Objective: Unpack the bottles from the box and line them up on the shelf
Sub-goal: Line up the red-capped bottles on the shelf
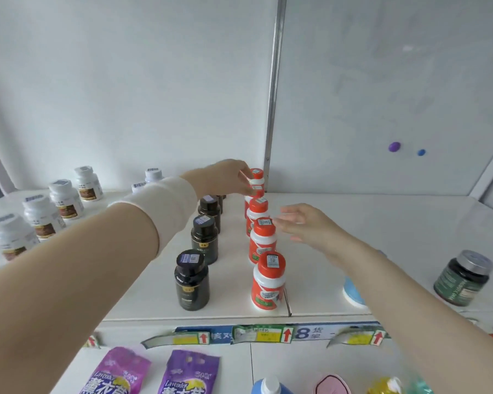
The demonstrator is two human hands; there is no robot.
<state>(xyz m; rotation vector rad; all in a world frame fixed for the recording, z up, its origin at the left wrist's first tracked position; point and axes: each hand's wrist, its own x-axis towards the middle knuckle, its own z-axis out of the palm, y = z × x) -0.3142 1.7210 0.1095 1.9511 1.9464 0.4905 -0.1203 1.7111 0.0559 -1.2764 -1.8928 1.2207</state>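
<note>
At a white shelf (pixel 382 223) and wall (pixel 125 81), I am pinching one orange-capped bottle (pixel 257 177) with my left hand (pixel 225 177), right hand (pixel 305 223) hovering spread, four black bottles (pixel 192 280) near my left wrist.

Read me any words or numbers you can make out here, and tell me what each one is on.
"Lavender": left purple bag.
"Lavender": right purple bag.
"8": blue edge strip.
Too blurred to read: labels and cap stickers on the red-capped bottles, dark bottles, white bottles, green jar; the price tags.
</note>
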